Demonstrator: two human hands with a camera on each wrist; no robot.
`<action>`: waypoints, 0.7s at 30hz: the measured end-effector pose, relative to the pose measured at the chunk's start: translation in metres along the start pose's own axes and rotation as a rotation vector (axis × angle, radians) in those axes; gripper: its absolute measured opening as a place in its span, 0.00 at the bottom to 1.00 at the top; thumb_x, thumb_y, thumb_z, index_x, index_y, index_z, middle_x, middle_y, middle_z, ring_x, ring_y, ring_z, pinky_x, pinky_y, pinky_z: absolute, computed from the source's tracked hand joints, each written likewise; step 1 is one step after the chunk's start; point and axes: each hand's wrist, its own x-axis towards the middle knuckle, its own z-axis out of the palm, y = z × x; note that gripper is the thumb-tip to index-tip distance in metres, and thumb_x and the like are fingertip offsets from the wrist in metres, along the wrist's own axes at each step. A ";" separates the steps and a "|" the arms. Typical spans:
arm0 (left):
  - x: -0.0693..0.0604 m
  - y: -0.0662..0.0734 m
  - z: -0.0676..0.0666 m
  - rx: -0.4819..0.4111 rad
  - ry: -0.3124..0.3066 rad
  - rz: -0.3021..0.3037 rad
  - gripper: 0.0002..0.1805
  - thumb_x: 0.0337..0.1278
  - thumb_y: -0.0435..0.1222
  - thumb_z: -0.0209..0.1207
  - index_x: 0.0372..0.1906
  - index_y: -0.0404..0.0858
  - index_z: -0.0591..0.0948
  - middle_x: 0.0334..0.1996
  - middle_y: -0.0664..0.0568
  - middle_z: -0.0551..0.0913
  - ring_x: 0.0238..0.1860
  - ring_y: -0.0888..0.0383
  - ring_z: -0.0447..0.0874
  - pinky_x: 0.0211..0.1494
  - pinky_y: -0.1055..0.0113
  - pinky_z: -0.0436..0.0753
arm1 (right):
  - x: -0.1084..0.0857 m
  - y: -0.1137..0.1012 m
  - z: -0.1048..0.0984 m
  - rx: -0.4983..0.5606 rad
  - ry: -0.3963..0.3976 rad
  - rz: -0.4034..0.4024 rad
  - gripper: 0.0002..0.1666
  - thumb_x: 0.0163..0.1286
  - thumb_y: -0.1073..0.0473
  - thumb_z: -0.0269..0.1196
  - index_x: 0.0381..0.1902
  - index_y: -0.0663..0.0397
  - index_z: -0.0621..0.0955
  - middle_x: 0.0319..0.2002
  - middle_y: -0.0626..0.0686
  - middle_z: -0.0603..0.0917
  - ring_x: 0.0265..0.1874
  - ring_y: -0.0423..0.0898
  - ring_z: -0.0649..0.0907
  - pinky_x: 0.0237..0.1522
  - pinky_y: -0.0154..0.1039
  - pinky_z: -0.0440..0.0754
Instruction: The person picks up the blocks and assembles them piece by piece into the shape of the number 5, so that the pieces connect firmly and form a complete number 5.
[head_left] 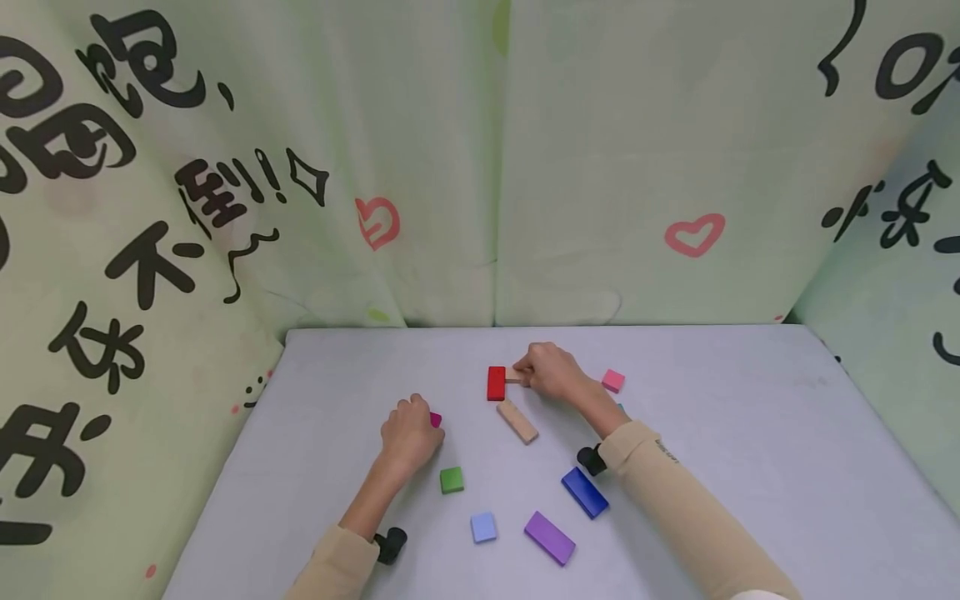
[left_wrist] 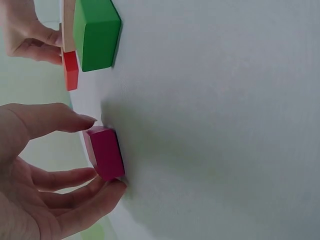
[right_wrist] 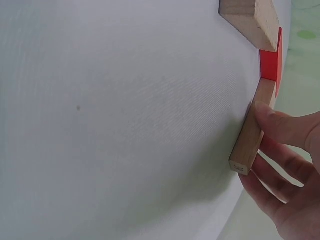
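My left hand [head_left: 411,433] pinches a small magenta block [left_wrist: 106,152] on the table, thumb on one side and fingertips on the other. Farther back, my right hand [head_left: 551,371] holds a plain wooden block [right_wrist: 250,132] between thumb and fingers. One end of that wooden block meets a red block [head_left: 496,383], and the two stand at an angle to each other. A second wooden block [head_left: 517,422] lies slantwise just in front of the red one. In the head view, my fingers partly hide both the magenta block and the held wooden block.
Nearer on the white table [head_left: 337,367] lie a green block [head_left: 452,480], a light blue block [head_left: 483,527], a purple block [head_left: 550,538] and a dark blue block [head_left: 585,492]. A pink block [head_left: 613,381] sits right of my right wrist. Printed curtains [head_left: 585,167] surround the table.
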 end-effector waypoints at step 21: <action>-0.002 0.006 0.005 -0.023 0.023 0.011 0.09 0.55 0.28 0.67 0.33 0.28 0.77 0.26 0.43 0.75 0.26 0.51 0.75 0.28 0.59 0.75 | -0.003 -0.002 -0.002 0.006 0.008 0.003 0.17 0.70 0.68 0.66 0.55 0.62 0.86 0.52 0.59 0.88 0.45 0.49 0.83 0.38 0.36 0.79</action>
